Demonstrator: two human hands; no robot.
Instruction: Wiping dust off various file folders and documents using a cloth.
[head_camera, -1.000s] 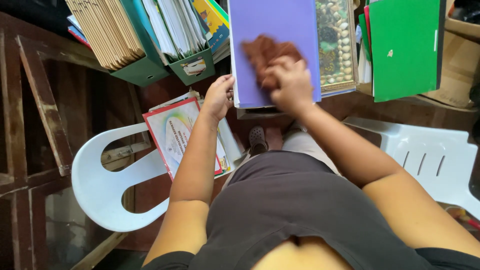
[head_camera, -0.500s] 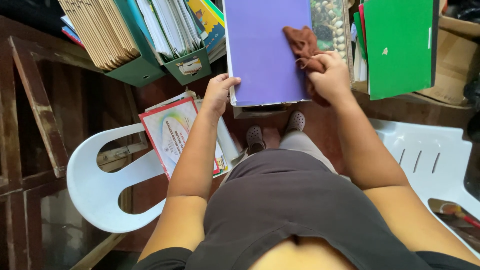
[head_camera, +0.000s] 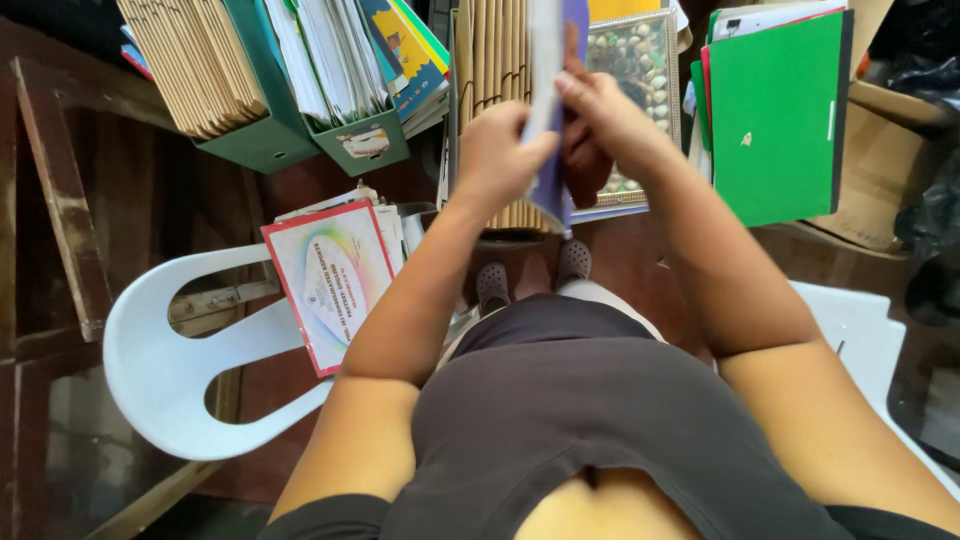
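Observation:
I hold a purple folder (head_camera: 552, 150) edge-on in front of me, turned so only its thin side and a strip of cover show. My left hand (head_camera: 497, 150) grips its left face near the lower edge. My right hand (head_camera: 610, 120) presses a brown cloth (head_camera: 582, 165) against its right face. Behind the folder stands a row of tan folders (head_camera: 492, 60) and a framed picture with pebbles (head_camera: 640, 70).
Green file boxes (head_camera: 270, 140) full of folders and papers (head_camera: 330, 55) sit at the upper left. A white plastic chair (head_camera: 180, 340) carries a stack of red-bordered certificates (head_camera: 335, 280). Green folders (head_camera: 775, 120) and a cardboard box (head_camera: 880, 170) stand right; another white chair (head_camera: 860, 340) is below them.
The purple folder has been lifted and turned from flat, cover up, to edge-on. My right hand with the cloth moved from the cover's top right onto its right side.

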